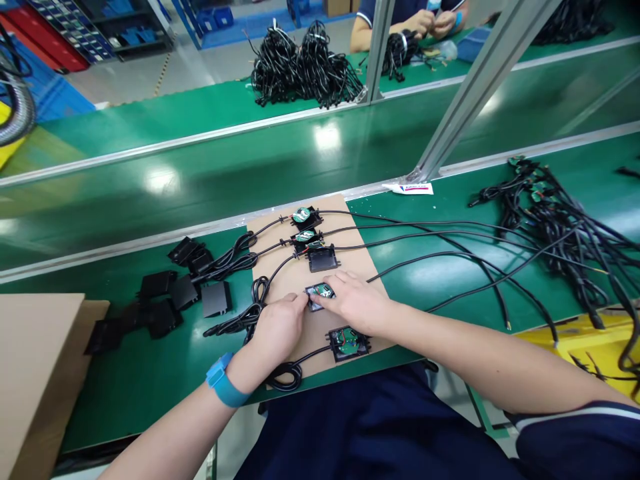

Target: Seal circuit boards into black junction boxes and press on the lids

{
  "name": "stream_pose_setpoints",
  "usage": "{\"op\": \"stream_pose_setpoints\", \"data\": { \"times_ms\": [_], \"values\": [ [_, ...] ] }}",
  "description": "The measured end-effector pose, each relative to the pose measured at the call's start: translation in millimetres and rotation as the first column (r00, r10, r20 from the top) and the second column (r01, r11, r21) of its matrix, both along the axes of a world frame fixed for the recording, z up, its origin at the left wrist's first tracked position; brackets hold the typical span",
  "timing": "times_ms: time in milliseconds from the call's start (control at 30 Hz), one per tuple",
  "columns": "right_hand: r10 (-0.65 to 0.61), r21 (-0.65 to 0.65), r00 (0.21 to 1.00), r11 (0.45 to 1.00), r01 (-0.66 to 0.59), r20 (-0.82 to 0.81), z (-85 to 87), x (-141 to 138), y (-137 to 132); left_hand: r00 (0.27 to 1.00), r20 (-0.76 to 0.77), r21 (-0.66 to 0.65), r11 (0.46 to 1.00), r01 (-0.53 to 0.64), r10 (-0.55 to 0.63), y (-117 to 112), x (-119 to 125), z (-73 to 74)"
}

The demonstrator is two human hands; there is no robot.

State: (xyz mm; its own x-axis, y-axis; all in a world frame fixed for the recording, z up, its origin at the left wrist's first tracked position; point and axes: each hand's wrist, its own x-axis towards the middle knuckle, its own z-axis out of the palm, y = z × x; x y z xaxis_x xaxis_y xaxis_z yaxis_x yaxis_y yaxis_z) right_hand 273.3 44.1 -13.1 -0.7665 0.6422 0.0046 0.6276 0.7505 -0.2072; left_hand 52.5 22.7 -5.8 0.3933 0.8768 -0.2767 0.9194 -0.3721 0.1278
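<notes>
A small black plastic case (316, 307) with a green circuit board (325, 291) in it lies on a cardboard sheet (300, 273). My left hand (283, 321) is closed, thumb and forefinger pinching at the case's left edge, where the cable entry is hidden. From the right, my right hand (357, 301) grips the case, its thumb and fingers over the board. Closer to me sits another case with a board (349, 343), its cable coiled at the left. Beyond my hands, an open case (323, 258) and two more with boards (302, 215) stand in a row.
Loose black covers (216, 299) and a cardboard box (40, 373) are at the left. Bundled black cables (560, 233) spread at the right above a yellow bin (590, 347). A white tube (413, 189) lies by the metal post (465, 93). Another person's hands (433, 23) work across the line.
</notes>
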Motion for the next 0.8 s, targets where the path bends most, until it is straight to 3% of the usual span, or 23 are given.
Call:
{"op": "stream_pose_setpoints", "data": {
  "times_ms": [300, 500, 567, 633, 733, 800],
  "values": [
    [-0.037, -0.12, 0.996, 0.992, 0.046, 0.078, 13.4, -11.6, 1.0, 0.976, -0.178, 0.0, 0.992, 0.126, -0.124, 0.2, 7.1, -0.8],
    [-0.023, -0.239, 0.998, 0.971, 0.009, -0.057, 21.0, -1.6, -10.2, 0.975, 0.005, 0.057, 0.974, 0.221, -0.221, -4.1, -1.3, 19.0],
    [-0.066, -0.23, 0.985, 0.973, 0.028, -0.157, 23.5, 4.8, -6.0, 0.968, 0.11, 0.128, 0.969, 0.209, -0.224, 5.6, -4.4, 27.4],
    [-0.171, -0.161, 0.954, 0.978, 0.134, -0.245, 24.5, 10.8, 7.7, 0.963, 0.19, 0.245, 0.959, 0.142, -0.191, 24.1, -5.4, 30.7],
    [-0.368, -0.06, 0.885, 0.928, 0.367, -0.285, 18.2, 16.2, 39.2, 0.97, 0.223, 0.364, 0.931, 0.012, -0.099, 59.4, -2.6, 22.2],
    [-0.447, -0.059, 0.861, 0.893, 0.447, -0.243, 8.8, 17.1, 58.7, 0.973, 0.23, 0.335, 0.941, -0.043, -0.037, 79.2, 0.2, 12.2]
  ]
}}
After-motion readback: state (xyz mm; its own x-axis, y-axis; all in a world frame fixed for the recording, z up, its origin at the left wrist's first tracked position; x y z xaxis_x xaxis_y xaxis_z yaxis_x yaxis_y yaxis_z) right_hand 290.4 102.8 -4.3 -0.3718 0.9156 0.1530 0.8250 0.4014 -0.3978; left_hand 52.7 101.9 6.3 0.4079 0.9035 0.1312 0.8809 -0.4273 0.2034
